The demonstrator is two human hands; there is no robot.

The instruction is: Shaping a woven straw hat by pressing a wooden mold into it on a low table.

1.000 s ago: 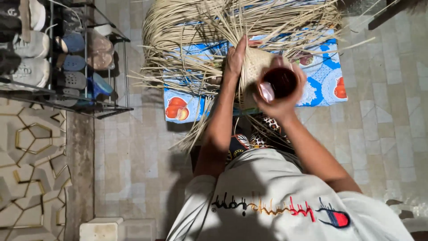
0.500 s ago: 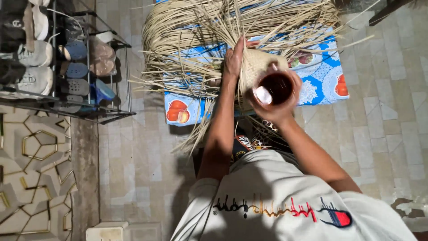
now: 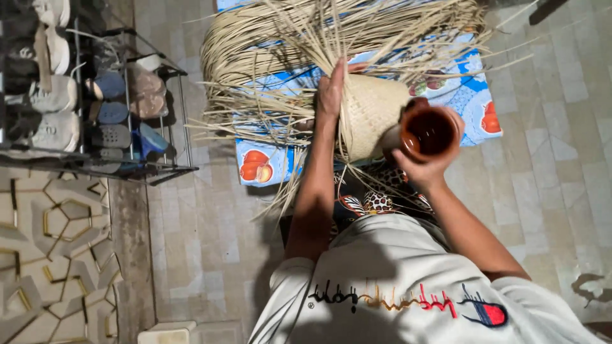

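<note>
My left hand (image 3: 331, 89) presses flat against the side of a half-woven straw basket (image 3: 370, 114), whose loose strands fan upward. My right hand (image 3: 426, 162) grips a brown clay cup (image 3: 428, 132) held against the basket's right side, its dark mouth facing the camera. A large bundle of pale straw strips (image 3: 306, 38) lies behind the basket on a blue patterned cloth (image 3: 475, 95) printed with orange fruit.
A metal shoe rack (image 3: 95, 102) with several shoes and sandals stands at the left. A patterned wall panel (image 3: 51, 242) runs below it. The floor is pale tile (image 3: 204, 242). A small white box (image 3: 167, 332) sits at the bottom edge.
The view has shifted slightly right and closer. My right hand has tilted the clay cup, so its mouth faces the camera more fully. My left hand stays on the basket.
</note>
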